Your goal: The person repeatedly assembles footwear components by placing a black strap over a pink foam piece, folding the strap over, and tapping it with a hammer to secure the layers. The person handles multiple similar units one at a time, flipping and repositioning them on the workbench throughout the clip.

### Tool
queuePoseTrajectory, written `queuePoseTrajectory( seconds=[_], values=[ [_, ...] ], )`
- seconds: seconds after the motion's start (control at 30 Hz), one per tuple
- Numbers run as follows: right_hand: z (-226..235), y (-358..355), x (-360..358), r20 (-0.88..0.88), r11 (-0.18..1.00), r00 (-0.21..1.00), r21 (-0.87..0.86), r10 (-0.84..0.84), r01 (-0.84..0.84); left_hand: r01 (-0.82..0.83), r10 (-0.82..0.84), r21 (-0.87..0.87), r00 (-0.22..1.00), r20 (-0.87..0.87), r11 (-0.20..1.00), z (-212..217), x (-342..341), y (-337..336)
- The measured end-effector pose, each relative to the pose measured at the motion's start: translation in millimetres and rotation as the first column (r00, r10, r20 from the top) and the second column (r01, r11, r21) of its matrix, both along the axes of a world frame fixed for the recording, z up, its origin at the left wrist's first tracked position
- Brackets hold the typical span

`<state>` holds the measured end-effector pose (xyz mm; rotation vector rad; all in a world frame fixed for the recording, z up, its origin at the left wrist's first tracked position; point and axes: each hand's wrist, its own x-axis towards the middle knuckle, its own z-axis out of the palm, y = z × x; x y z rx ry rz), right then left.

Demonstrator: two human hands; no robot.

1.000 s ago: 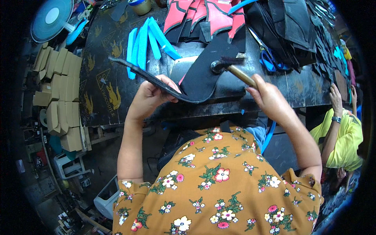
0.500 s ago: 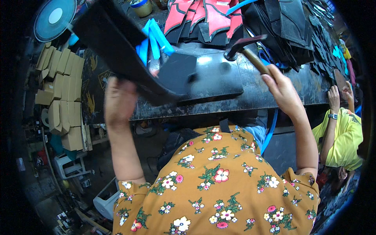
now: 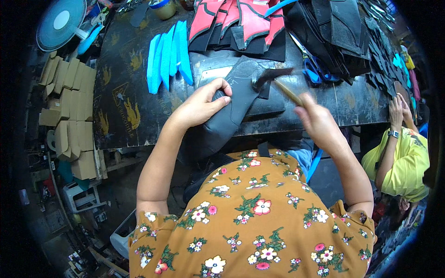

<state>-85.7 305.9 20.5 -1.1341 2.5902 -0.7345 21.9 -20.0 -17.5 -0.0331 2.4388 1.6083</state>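
Observation:
My left hand [image 3: 200,103] pinches the left edge of a black leather-like piece [image 3: 232,99]. The piece lies slantwise over a dark flat slab [image 3: 273,105], and its near end hangs over the bench edge. My right hand [image 3: 316,121] is wrapped round the wooden handle of a hammer [image 3: 289,92]. The dark hammer head is at the far right edge of the piece; motion blurs it, so I cannot tell whether it touches. A small black scrap of material [image 3: 263,91] shows beside the head.
Bright blue strips [image 3: 168,55] lie left of the slab. Pink-and-black cut pieces [image 3: 255,21] are stacked behind, with blue-handled scissors [image 3: 314,67] and a black stack [image 3: 331,37] to the right. Cardboard boxes [image 3: 69,106] and a fan [image 3: 60,23] stand left. A co-worker [image 3: 398,155] sits at right.
My left hand has brought the black piece down from the upper left onto the slab. The hammer in my right hand has come lower and left, to the piece.

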Motion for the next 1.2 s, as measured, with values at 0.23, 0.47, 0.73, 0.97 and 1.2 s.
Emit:
queuePoseTrajectory(
  seconds=[0.23,0.47,0.73,0.97,1.2],
  values=[
    [8,5,-13,0.182,0.931,0.964,-0.275,-0.194,0.239,-0.011,0.012,0.036,1.000,-0.003,0.999,9,5,3],
    [28,0,-17,0.159,0.984,0.974,-0.054,-0.161,0.172,-0.029,0.029,0.055,1.000,0.009,0.998,7,8,3],
    [-2,11,-10,-0.052,0.999,0.998,-0.006,-0.037,0.037,-0.050,0.060,0.088,0.993,-0.106,0.995,10,-7,2],
    [30,14,-20,0.205,0.751,0.971,-0.620,-0.126,0.228,-0.414,0.821,0.741,0.471,-0.323,0.529,17,-96,-34],
    [16,-16,-2,-0.061,0.916,0.992,-0.383,0.106,-0.122,-0.672,0.903,0.603,0.309,-0.298,0.429,-21,-120,-51]
  ],
)
